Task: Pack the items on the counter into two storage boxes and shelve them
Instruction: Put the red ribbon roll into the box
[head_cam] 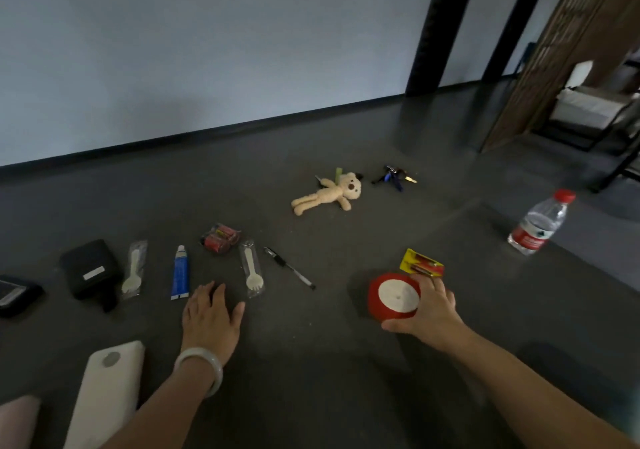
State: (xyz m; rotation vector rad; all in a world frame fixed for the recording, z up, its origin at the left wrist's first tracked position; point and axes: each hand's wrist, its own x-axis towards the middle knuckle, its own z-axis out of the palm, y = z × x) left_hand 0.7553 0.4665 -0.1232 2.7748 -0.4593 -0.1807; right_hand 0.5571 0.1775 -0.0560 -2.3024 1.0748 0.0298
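Observation:
My right hand [429, 310] grips a red ribbon spool [393, 298] with a white centre, on the dark grey surface. Just beyond it lies a yellow battery pack [420, 263]. My left hand [211, 317] rests flat on the surface with its fingers spread, holding nothing. Ahead of it lie a blue tube [180, 274], two wrapped white sporks [133, 270] [252, 270], a pack of red batteries [220, 238] and a black pen [289, 268]. Farther off are a cream teddy bear [329, 194] and a bunch of keys [394, 177]. No storage box is in view.
A black pouch [90, 270] and another dark item [15, 294] lie at the left. A white power bank [107, 393] is near my left forearm. A water bottle with a red cap [540, 222] stands at the right. A wall runs along the back.

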